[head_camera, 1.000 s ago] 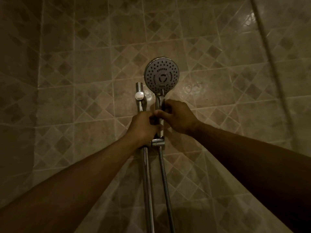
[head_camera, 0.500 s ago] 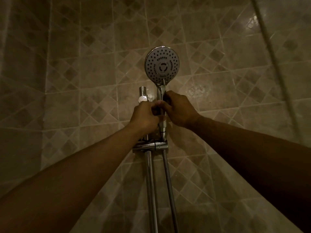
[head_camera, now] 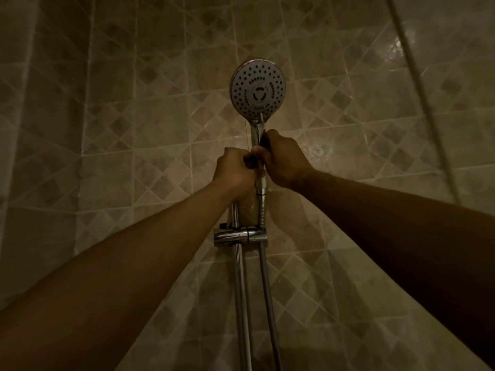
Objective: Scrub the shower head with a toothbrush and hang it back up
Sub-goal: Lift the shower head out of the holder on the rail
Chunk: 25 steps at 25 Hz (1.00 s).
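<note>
The round chrome shower head (head_camera: 257,90) is upright with its nozzle face toward me, lifted above the empty chrome holder (head_camera: 240,235) on the slide rail (head_camera: 240,290). My right hand (head_camera: 285,159) is closed around the handle just below the head. My left hand (head_camera: 235,173) is closed at the handle's lower end from the left, in front of the top of the rail. The metal hose (head_camera: 265,277) hangs straight down from the handle past the holder. No toothbrush is in view.
Beige tiled walls (head_camera: 134,129) with a diamond pattern fill the view, with a corner at the left. A thin pale line or pipe (head_camera: 417,76) runs diagonally down the wall at the upper right. The lighting is dim.
Both hands have risen with the shower head. Its handle has come up out of the holder, which now sits well below the hands.
</note>
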Tool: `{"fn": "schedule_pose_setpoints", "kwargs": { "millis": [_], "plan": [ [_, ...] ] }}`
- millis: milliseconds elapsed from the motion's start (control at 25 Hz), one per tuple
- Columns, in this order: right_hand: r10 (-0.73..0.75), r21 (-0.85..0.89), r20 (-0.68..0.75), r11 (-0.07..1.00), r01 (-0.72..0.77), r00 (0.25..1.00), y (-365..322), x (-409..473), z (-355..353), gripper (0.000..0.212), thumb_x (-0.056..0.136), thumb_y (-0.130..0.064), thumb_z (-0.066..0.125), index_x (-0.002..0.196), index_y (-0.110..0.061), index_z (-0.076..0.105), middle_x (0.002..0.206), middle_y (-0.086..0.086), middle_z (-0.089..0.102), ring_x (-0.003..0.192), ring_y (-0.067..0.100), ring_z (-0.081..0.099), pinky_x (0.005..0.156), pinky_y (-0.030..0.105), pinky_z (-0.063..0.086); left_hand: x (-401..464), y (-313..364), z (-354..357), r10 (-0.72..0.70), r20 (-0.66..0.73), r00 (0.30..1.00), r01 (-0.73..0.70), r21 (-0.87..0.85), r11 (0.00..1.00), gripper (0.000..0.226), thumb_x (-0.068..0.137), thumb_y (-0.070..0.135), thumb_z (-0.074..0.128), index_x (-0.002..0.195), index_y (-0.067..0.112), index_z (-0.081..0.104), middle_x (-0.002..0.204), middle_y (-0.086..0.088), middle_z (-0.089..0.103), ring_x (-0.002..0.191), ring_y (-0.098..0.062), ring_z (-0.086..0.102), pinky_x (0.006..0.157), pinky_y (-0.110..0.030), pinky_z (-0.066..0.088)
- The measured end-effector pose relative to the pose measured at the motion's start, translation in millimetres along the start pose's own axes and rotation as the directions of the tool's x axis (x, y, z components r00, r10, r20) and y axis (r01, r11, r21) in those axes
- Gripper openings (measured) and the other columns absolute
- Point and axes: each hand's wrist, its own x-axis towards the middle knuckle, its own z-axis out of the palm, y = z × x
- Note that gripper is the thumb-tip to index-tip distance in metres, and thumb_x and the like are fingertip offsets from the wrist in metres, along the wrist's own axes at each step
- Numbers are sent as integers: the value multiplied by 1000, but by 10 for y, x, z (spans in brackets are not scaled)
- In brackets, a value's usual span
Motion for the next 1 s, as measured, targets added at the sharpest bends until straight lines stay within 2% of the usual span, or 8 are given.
{"fn": "schedule_pose_setpoints", "kwargs": {
  "millis": [280, 400, 520, 600, 680, 800, 920, 1000],
  "plan": [
    [25, -28, 41, 999, -24, 999, 1, -7, -9, 21, 101, -28, 51, 107, -8, 52, 105, 13, 64, 83, 18, 54, 66, 27, 37, -27, 12, 27, -15, 15, 1000, 15, -2, 1000, 18, 80, 5, 78, 97, 11, 74, 90, -3, 75, 91, -21, 72, 85, -44, 61],
    [3, -41, 55, 999, -1, 998, 19, 9, -32, 19, 101, -28, 51, 105, -10, 52, 104, 11, 64, 84, 18, 54, 67, 27, 38, 0, -44, 40, -8, 28, 1000, 9, -22, 1000, 21, 81, 7, 78, 101, 12, 73, 92, -1, 74, 92, -20, 73, 86, -44, 61],
    [-9, -84, 41, 996, 13, 999, 55, -1, -22, 24, 100, -31, 52, 109, -8, 53, 106, 12, 65, 88, 22, 59, 69, 30, 43, -17, -26, 85, -2, 51, 999, 6, -62, 998, 15, 83, 3, 76, 94, 13, 71, 90, -6, 73, 95, -26, 72, 86, -47, 60],
    [-18, -124, 67, 992, 27, 998, 109, -31, -40, 28, 99, -34, 54, 109, -8, 53, 102, 10, 64, 89, 24, 60, 70, 33, 45, -49, -3, 167, 46, 57, 997, -44, -22, 999, 13, 83, 1, 73, 93, 10, 70, 90, -12, 73, 91, -28, 70, 85, -45, 59],
    [-13, -149, 100, 988, 28, 995, 202, -81, -84, 31, 97, -37, 56, 107, -8, 52, 96, 6, 61, 84, 23, 59, 67, 34, 45, -91, 2, 281, 66, 109, 992, -59, -66, 996, 20, 82, -8, 67, 87, 12, 68, 87, -10, 71, 92, -30, 68, 88, -46, 58],
    [13, -157, 92, 988, 2, 996, 385, -149, -124, 26, 99, -37, 54, 102, -11, 52, 99, 9, 66, 84, 23, 61, 67, 34, 47, -81, -59, 451, 73, 134, 988, -54, -139, 989, 27, 76, 0, 70, 100, 11, 65, 97, -13, 71, 98, -32, 70, 88, -55, 58],
    [53, -100, 64, 994, -47, 997, 453, -228, -172, 27, 97, -38, 56, 99, -11, 53, 95, 8, 68, 80, 21, 63, 65, 32, 49, -117, -10, 528, 84, 166, 983, -64, -119, 991, 34, 83, -3, 71, 114, 7, 63, 103, -11, 71, 99, -27, 70, 85, -49, 60],
    [86, -69, 41, 994, -83, 995, 432, -294, -211, 27, 97, -37, 57, 98, -10, 56, 85, 1, 64, 72, 13, 60, 60, 25, 47, -182, 14, 529, 31, 184, 982, -8, -125, 992, 26, 85, 2, 73, 107, 13, 67, 97, -7, 72, 94, -23, 72, 81, -43, 62]
  ]
}}
